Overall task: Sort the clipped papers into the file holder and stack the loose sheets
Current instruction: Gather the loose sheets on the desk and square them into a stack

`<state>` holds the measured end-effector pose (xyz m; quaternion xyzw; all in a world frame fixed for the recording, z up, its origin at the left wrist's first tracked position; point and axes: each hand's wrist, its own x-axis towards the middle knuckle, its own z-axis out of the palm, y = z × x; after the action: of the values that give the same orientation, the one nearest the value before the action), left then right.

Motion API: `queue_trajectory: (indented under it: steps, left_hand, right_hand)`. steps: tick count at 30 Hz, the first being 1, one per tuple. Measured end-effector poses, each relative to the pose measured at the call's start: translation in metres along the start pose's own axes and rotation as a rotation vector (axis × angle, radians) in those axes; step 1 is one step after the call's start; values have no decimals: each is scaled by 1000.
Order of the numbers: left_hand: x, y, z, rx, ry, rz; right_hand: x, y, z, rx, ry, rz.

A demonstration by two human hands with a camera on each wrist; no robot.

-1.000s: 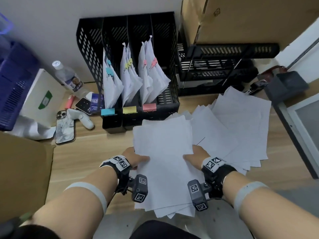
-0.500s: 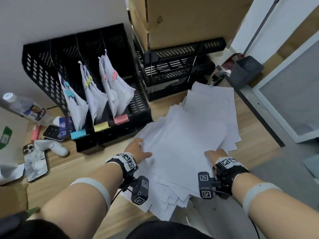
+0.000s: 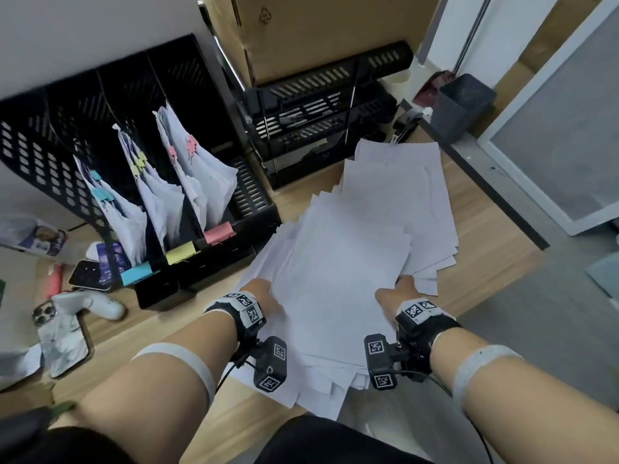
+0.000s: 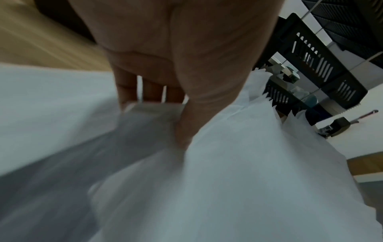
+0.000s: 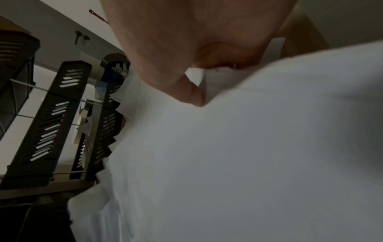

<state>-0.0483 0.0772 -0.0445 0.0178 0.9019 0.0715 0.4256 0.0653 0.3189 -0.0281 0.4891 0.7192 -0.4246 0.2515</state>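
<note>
Both hands grip the loose sheets by their side edges. The left hand has its thumb on top and its fingers tucked under the left edge; the right hand pinches the right edge the same way, thumb above the paper. The sheets lie fanned and uneven on the bench — their near corners overhang the near edge toward the person, and the far corners reach almost to the black tray rack.

The holder stands just left of the sheets, its near right corner close to their left edge. Its three slots carry clipped papers leaning right, with blue, yellow and pink clips.

Open bench shows right of the sheets, running to the bench's right edge, with a dark bin at the far right. Left of the holder the surface is crowded — phones, a bottle, a white gadget.
</note>
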Motion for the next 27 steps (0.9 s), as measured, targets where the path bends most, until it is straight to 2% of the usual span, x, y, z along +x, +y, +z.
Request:
queue_trajectory:
  steps: [1, 3, 5, 6, 8, 12, 17, 22, 27]
  left_hand:
    - [0, -2, -1, 47, -51, -46]
    - [-3, -9, -2, 66, -12, -145]
    - [-5, -16, -2, 37, 173, -252]
    - [-8, -18, -3, 38, 257, -263]
    - [-10, -22, -6, 43, 292, -233]
    - [5, -31, -3, -102, 151, -93]
    - [4, -39, 1, -276, 109, 27]
    - [-11, -39, -8, -220, 153, 119]
    - [-23, -53, -29, -168, 259, 138]
  right_hand:
    - [0, 0, 3, -51, -42, 8]
    - [-1, 1, 11, -129, -139, 15]
    - [-1, 2, 19, -158, -177, 1]
    - [-2, 3, 23, -174, -186, -9]
    - [-5, 2, 30, -204, -203, -31]
    - [-8, 5, 48, -228, -272, -124]
    - [-19, 8, 59, -238, -370, -226]
    - [-29, 14, 56, -130, -265, -255]
    - [-15, 15, 59, -249, -223, -282]
